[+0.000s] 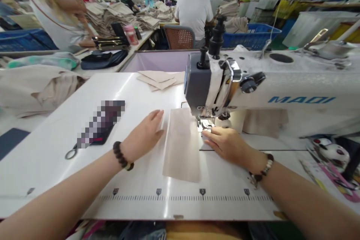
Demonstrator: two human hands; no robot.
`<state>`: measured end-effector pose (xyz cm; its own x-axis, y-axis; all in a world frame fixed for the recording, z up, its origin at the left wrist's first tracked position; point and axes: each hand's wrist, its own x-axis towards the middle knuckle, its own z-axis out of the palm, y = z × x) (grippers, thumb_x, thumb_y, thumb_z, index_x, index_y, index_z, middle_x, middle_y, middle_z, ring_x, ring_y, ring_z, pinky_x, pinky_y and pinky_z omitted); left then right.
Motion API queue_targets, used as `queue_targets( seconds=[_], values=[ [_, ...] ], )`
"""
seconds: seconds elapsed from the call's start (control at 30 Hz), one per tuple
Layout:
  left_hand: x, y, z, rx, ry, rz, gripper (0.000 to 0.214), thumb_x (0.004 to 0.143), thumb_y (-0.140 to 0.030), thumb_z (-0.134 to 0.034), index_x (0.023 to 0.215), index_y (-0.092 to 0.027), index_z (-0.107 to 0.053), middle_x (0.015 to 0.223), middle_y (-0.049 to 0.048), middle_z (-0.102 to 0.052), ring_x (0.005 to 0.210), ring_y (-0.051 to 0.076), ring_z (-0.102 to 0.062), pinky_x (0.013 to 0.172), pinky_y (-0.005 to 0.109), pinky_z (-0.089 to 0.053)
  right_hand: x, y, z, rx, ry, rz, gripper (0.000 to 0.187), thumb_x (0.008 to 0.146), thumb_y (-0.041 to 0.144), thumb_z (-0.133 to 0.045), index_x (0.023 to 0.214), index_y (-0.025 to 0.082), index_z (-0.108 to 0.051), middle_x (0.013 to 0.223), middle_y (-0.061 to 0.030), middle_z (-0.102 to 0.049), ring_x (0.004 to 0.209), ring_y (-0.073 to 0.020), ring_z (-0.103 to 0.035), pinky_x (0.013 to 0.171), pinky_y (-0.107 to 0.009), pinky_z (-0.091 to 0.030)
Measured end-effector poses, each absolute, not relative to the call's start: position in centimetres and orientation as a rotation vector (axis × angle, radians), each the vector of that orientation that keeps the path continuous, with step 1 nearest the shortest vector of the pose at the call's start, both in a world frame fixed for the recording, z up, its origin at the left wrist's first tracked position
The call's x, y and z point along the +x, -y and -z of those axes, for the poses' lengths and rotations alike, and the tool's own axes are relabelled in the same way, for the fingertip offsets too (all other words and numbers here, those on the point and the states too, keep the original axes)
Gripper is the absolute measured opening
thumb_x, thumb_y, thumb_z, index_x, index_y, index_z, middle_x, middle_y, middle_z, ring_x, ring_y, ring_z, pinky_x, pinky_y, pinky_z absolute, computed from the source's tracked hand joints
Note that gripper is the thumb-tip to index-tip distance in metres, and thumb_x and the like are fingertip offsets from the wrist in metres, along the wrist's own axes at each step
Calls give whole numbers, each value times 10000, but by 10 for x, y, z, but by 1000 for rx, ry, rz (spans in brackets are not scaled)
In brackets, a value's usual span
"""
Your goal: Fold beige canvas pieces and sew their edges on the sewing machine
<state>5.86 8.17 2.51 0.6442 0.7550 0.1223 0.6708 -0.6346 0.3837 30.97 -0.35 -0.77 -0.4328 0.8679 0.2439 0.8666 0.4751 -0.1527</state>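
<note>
Flanking beige fabric strip [181,144] on white machine table [50,168], L hand [143,137] lay flat, fingers open, no grip; R hand [226,144], fingers also open, sat by presser foot [206,123] of sewing machine [281,97].

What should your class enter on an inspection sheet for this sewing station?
Surface: white sewing table, ruler scale printed along its near edge.
Job's things: beige fabric strip lying flat, its far end by the MAQI sewing machine.
Clutter: folded beige pieces behind the strip; pixelated dark object on the table.
Hands: left hand flat beside the strip; right hand on its other side, near the presser foot.
Cables: nothing seen.
Surroundings: seated person, blue crates, stacked fabric.
</note>
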Motion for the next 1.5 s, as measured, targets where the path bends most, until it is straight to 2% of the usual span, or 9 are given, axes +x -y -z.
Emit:
queue_targets(
  seconds=[0.13, 0.23, 0.37, 0.57, 0.73, 0.9, 1.2, 1.5],
  values=[
    [73, -50, -22, 3002, -546, -243, 270, 900, -157, -359, 1099, -115, -537, 1202, 144, -537, 1106, 227, -512, 939, 415, -448, 312, 7, 6, -1413, 2468, -26, 293, 924, 278, -365, 957, 150, -626, 696, -30, -578, 641, -138, -501, 591, -260, -321],
    [88, -37, -21, 3059, -358, -84, 236, 888, -198, -446, 1057, -73, -553, 1130, 146, -572, 1069, 232, -534, 953, 387, -439, 311, 8, 4, -1351, 2487, -6, 327, 934, 286, -337, 942, 148, -633, 676, -27, -569, 627, -140, -485, 585, -270, -313],
    [104, -46, -8, 3064, -403, -68, 306, 872, -247, -495, 1091, -35, -516, 1142, 170, -543, 1114, 251, -498, 972, 384, -414, 311, 11, 3, -1260, 2508, 21, 346, 941, 284, -322, 909, 150, -639, 658, -23, -559, 618, -136, -469, 592, -275, -310],
    [118, -73, -1, 3004, -457, -111, 237, 877, -206, -479, 1046, -48, -527, 1151, 155, -522, 1136, 239, -476, 969, 361, -413, 308, 10, 5, -1250, 2522, 71, 345, 942, 277, -328, 847, 152, -634, 616, -11, -521, 579, -131, -436, 561, -278, -283],
    [115, -81, 1, 2921, -486, -186, 279, 879, -193, -477, 1133, -80, -477, 1214, 141, -490, 1147, 218, -471, 935, 357, -448, 303, 9, 9, -1322, 2512, 162, 317, 940, 229, -330, 845, 160, -624, 610, -8, -515, 569, -133, -428, 550, -292, -262],
    [113, -85, 4, 2928, -486, -184, 288, 882, -210, -479, 1142, -86, -470, 1178, 129, -510, 1158, 225, -466, 939, 371, -446, 300, 9, 13, -1365, 2511, 198, 265, 929, 207, -360, 870, 154, -613, 616, -7, -520, 557, -130, -420, 532, -297, -244],
    [116, -95, 1, 2912, -464, -218, 212, 871, -189, -497, 1050, -78, -516, 1062, 109, -540, 1083, 221, -510, 895, 334, -465, 297, 6, 11, -1443, 2439, 213, 228, 915, 204, -378, 914, 163, -601, 630, -9, -532, 573, -137, -431, 538, -277, -260],
    [117, -97, 1, 2915, -455, -232, 164, 871, -185, -491, 1004, -97, -525, 1060, 101, -538, 1065, 219, -514, 869, 334, -475, 296, 6, 10, -1476, 2426, 171, 235, 911, 194, -369, 868, 163, -598, 616, -8, -510, 572, -142, -430, 542, -271, -265]
  ],
)
